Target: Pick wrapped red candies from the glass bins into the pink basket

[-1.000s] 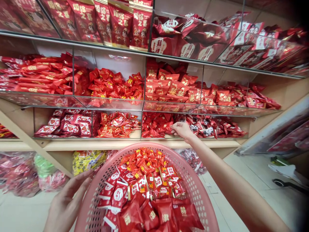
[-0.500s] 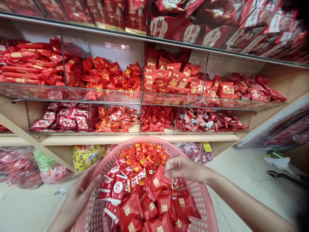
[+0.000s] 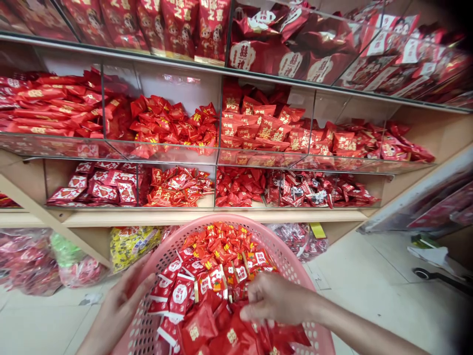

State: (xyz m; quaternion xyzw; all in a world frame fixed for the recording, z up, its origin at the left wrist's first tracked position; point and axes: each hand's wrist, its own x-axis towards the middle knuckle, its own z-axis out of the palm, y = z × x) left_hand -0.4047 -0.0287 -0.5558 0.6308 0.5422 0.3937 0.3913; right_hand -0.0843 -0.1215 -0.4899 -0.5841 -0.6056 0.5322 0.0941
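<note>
I hold a round pink perforated plastic basket [image 3: 295,268] in front of me, heaped with red wrapped candy packets [image 3: 218,288]. My left hand [image 3: 121,305] grips the basket's left rim from outside, fingers spread on the wall. My right hand [image 3: 275,298] is down inside the basket, fingers curled, resting on the dark red packets [image 3: 231,335] at the near side; whether it still pinches one is hidden.
Clear acrylic bins on wooden shelves [image 3: 207,215] hold more red candy: small dark red packets [image 3: 238,186] in the bottom row, larger pouches [image 3: 288,61] above. Bagged sweets, including a yellow bag [image 3: 133,244], lie under the shelf. A pale tiled floor [image 3: 369,291] spreads right.
My right hand left the bottom shelf bin, carried dark red packets to the basket, and now sits lower among them. The basket's near pile has grown.
</note>
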